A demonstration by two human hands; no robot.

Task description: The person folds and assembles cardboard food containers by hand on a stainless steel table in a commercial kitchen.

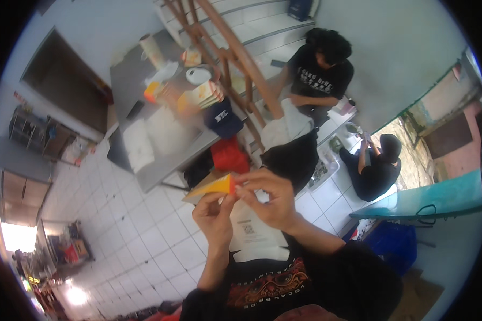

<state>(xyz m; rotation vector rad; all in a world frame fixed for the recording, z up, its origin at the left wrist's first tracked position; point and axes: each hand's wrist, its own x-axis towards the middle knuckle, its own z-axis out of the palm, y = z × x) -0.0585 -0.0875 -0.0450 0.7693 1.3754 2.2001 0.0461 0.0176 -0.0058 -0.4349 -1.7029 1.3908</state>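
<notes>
My left hand [215, 215] is closed, its thumb and fingers pinching the lower edge of a yellow and orange cardboard piece [213, 186]. From the other side my right hand [270, 199] grips the orange end of the same cardboard, thumb and fingertips together. Below and behind my hands is a white printed sheet of card [258, 235] with cut, angled edges, lying against my black shirt. My fingers and wrist cover part of it, so I cannot tell whether it joins the yellow piece.
Ahead on the left, a grey table [163, 174] bears folded cartons [203, 98], a dark cap [223, 117] and a phone [135, 109]. A wooden railing [246, 64] runs beside stairs. Two people in black [318, 75] sit ahead right. A blue bag [392, 246] stands at right.
</notes>
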